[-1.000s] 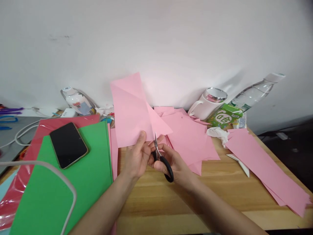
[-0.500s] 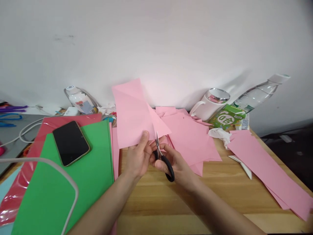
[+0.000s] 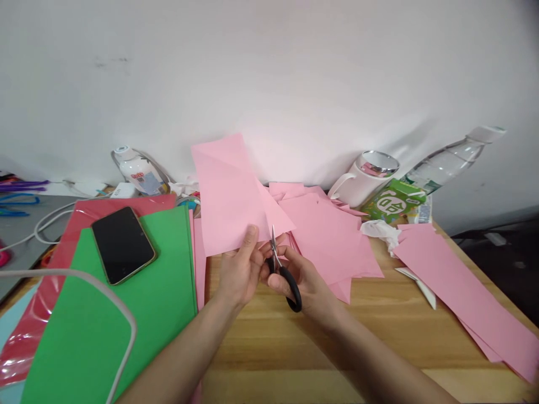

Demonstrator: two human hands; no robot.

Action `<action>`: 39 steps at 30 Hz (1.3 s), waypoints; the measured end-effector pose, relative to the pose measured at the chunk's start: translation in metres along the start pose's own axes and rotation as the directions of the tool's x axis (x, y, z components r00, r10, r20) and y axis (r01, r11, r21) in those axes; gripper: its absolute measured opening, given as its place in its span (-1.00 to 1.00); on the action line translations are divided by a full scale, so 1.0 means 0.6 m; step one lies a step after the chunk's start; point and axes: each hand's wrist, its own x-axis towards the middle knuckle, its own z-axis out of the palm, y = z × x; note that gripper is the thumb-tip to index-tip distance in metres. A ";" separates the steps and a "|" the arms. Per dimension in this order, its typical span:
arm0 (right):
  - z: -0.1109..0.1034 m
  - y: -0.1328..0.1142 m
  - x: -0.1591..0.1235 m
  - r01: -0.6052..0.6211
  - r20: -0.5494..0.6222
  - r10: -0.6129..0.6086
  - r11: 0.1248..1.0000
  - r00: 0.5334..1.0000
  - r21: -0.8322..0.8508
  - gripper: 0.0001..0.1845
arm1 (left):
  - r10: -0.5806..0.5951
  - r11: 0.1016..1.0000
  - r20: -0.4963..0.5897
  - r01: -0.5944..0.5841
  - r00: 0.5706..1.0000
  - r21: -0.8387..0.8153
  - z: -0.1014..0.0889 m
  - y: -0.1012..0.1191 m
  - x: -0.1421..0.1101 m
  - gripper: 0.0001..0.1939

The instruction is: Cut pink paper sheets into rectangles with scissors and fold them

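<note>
My left hand (image 3: 241,269) pinches the lower edge of a pink sheet of paper (image 3: 229,196), thumb on top, holding it up off the table. In my right hand (image 3: 301,280) is a pair of black-handled scissors (image 3: 290,289), blades pointing up at the sheet's lower right corner. A partly cut flap (image 3: 275,210) angles off the sheet's right side. My two hands are close together, and the fingers behind the scissors overlap, so their contact is partly hidden. Behind them lies a pile of pink paper pieces (image 3: 332,235).
Green sheets (image 3: 126,320) lie at left under a black phone (image 3: 123,245), with a white cable (image 3: 122,303) arching over. At the back right are a white mug (image 3: 357,185), a green box (image 3: 391,202) and a clear bottle (image 3: 450,160). Pink strips (image 3: 467,303) lie at the right edge.
Almost nothing differs. The scissors and right hand have shifted very slightly to the right, and the whole view has moved a little; the paper stays in the left hand.
</note>
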 end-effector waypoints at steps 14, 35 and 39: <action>0.000 0.001 -0.001 0.007 -0.013 -0.007 1.000 1.000 -0.006 -0.60 | -0.036 0.999 0.000 0.036 0.999 0.016 -0.001 0.001 -0.001 -0.54; 0.004 -0.003 -0.001 0.023 -0.023 -0.024 0.998 0.999 -0.056 -0.59 | -0.037 0.998 0.027 0.035 0.999 0.061 -0.005 0.001 -0.004 -0.50; 0.006 -0.002 -0.002 0.021 -0.035 -0.024 0.997 0.999 -0.069 -0.60 | -0.017 0.998 0.023 0.015 1.000 0.063 -0.005 0.000 -0.004 -0.54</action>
